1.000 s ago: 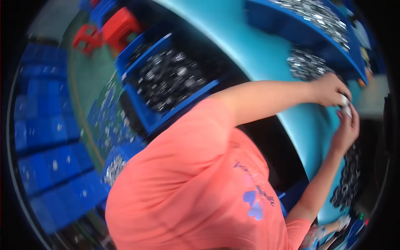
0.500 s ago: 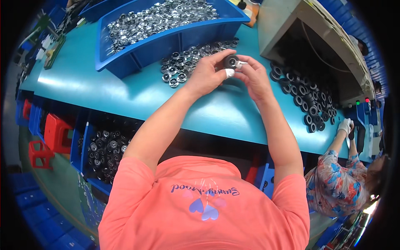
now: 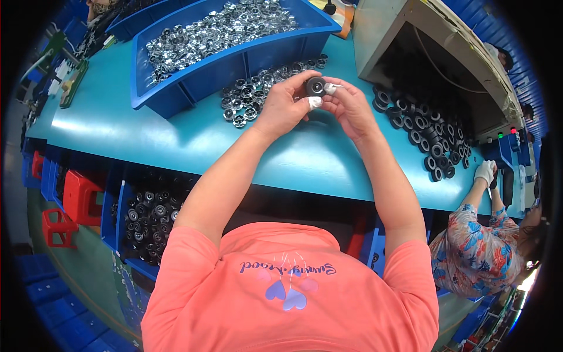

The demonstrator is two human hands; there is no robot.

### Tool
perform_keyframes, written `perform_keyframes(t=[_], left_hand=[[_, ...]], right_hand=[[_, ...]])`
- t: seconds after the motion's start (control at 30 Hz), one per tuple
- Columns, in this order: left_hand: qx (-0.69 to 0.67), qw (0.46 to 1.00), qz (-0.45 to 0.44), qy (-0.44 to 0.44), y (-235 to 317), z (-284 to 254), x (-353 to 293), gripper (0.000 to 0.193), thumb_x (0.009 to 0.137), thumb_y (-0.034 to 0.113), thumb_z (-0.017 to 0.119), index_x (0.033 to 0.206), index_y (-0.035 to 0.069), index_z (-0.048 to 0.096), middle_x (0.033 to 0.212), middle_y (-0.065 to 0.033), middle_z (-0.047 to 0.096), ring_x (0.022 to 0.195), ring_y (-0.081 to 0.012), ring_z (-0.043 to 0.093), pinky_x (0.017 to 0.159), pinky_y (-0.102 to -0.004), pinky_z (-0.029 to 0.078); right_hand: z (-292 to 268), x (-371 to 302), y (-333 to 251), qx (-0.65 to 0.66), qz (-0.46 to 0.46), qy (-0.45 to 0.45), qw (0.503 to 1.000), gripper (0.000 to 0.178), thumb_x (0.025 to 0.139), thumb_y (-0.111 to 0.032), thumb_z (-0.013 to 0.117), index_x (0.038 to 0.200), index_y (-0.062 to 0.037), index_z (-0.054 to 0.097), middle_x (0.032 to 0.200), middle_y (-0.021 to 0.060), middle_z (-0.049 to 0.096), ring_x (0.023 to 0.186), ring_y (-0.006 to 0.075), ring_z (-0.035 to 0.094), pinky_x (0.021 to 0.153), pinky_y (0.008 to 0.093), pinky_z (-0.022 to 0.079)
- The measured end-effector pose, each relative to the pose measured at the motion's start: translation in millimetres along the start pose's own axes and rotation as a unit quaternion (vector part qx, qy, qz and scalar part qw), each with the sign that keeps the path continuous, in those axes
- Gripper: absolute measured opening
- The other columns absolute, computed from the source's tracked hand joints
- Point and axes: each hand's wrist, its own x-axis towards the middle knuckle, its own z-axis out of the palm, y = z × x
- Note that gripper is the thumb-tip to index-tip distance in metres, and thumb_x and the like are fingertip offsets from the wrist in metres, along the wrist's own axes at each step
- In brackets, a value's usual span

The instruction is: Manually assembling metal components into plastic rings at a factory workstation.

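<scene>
A small black wheel with a shiny hub [image 3: 315, 87] is held up over the teal worktable [image 3: 176, 138]. My left hand [image 3: 285, 107] is closed on it, its white-wrapped thumb at the wheel's lower edge. From the other side my right hand [image 3: 347, 104] grips the wheel too, with a white-covered fingertip pressed near its face. Just beyond my left hand lies a loose heap of clear and silvery hubs [image 3: 241, 98]. To the right of my right hand spreads a pile of black rubber rings [image 3: 431, 130].
Behind the hub heap stands a blue bin [image 3: 214, 70] full of shiny hubs. A grey box-shaped housing [image 3: 381, 35] rises at the back right. Finished-looking black wheels [image 3: 146, 217] fill a bin below the table edge. A co-worker in a floral shirt [image 3: 475, 249] works at the right.
The wheel and both my hands appear slightly further left, along with the whole scene. My right finger now presses closer over the wheel's face. Both hands keep hold of it.
</scene>
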Motion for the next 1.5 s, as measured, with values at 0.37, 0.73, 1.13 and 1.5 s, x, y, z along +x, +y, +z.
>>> perform_keyframes(t=[0.37,0.73,1.13,1.5], left_hand=[[-0.028,1.0,0.008,0.001,3,-1,0,0.047,0.084,0.004,0.074,0.127,0.007,0.056,0.107,-0.0038,0.068,0.09,-0.01,0.065,0.06,-0.0233,0.053],[0.173,0.951,0.192,0.172,70,-67,-127,0.058,0.071,0.008,0.079,0.121,0.005,0.051,0.104,-0.004,0.054,0.092,-0.0141,0.057,0.082,-0.0284,0.05],[0.579,0.734,-0.18,0.305,74,-233,-345,0.045,0.087,0.007,0.072,0.131,0.007,0.06,0.086,-0.004,0.061,0.077,-0.0112,0.056,0.069,-0.0287,0.047],[0.263,0.957,0.121,0.017,66,-30,-74,0.039,0.083,0.009,0.074,0.122,0.008,0.067,0.091,-0.0047,0.061,0.077,-0.013,0.059,0.072,-0.0281,0.05]], right_hand=[[-3,-1,0,-0.011,-0.043,-0.044,0.998,0.031,0.091,-0.005,0.058,0.12,0.0057,0.063,0.105,0.0101,0.069,0.089,0.014,0.067,0.085,0.0314,0.058],[-44,-1,-33,-0.539,-0.289,0.202,0.765,0.016,0.088,-0.018,0.065,0.095,-0.0072,0.075,0.091,0.006,0.074,0.079,0.0209,0.069,0.069,0.036,0.054],[-86,-20,-77,-0.758,0.049,0.212,0.614,0.043,0.08,-0.041,0.075,0.109,-0.01,0.075,0.099,0.0132,0.074,0.096,0.029,0.071,0.087,0.0399,0.054],[-69,-3,-52,-0.522,-0.065,0.075,0.847,0.026,0.087,-0.028,0.067,0.088,-0.0023,0.07,0.074,0.006,0.061,0.074,0.0133,0.057,0.068,0.0307,0.045]])
